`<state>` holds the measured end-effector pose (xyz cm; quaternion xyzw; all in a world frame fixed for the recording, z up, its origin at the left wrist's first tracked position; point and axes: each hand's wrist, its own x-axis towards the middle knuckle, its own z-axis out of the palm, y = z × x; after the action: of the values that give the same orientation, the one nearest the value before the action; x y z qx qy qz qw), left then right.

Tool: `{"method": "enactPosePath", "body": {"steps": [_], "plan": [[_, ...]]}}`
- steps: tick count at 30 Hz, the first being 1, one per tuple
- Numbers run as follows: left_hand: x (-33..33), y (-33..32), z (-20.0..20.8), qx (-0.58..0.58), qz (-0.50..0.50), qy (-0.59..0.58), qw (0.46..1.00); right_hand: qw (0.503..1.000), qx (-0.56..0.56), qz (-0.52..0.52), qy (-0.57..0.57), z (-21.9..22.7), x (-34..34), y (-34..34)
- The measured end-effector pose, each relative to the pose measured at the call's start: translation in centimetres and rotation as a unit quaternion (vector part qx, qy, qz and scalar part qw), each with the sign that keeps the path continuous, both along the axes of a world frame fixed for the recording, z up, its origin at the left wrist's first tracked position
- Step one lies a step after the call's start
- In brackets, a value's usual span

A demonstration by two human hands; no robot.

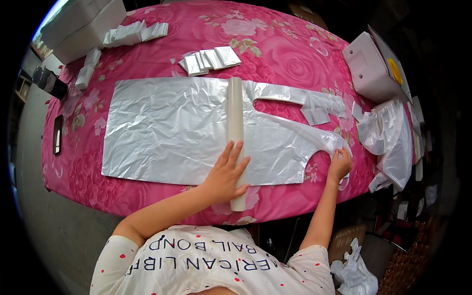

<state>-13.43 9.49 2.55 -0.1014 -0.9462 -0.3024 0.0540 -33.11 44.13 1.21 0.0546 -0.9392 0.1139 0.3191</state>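
A thin, silvery-white plastic apron [157, 130] lies spread flat across the table, slightly creased, its body to the left and its cut-out armholes and straps to the right. A pale, smooth tube [236, 108] rests crosswise over its middle, its near end reaching past the apron's lower edge. My left hand [227, 169] lies on the near part of this tube with the fingers stretched and spread. At the right, my right hand [340, 163] pinches the gathered end of the apron's near strap. A small folded plastic piece [315, 116] touches the far strap.
Folded plastic packets [210, 59] sit beyond the apron on the pink floral tablecloth [295, 64]. More packets [129, 33] line a white box [83, 24] at far left. A phone [58, 135] and dark cup [50, 82] are left; a white case [364, 64] and crumpled plastic [388, 142] stand right.
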Motion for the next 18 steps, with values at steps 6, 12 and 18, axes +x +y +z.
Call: {"method": "enactPosePath", "body": {"steps": [6,12,18], "plan": [[0.0,0.0,0.2,0.033,0.004,0.03,0.999,0.967,-0.179,0.111,-0.146,7.0,5.1,-8.2],[0.3,-0.4,1.9,0.638,0.053,-0.15,0.753,0.674,-0.458,0.337,-0.471,7.2,14.1,-20.4],[2.3,-8.0,0.4,0.493,0.18,-0.323,0.787,0.562,-0.388,0.477,-0.553,5.0,18.7,-24.4]]}}
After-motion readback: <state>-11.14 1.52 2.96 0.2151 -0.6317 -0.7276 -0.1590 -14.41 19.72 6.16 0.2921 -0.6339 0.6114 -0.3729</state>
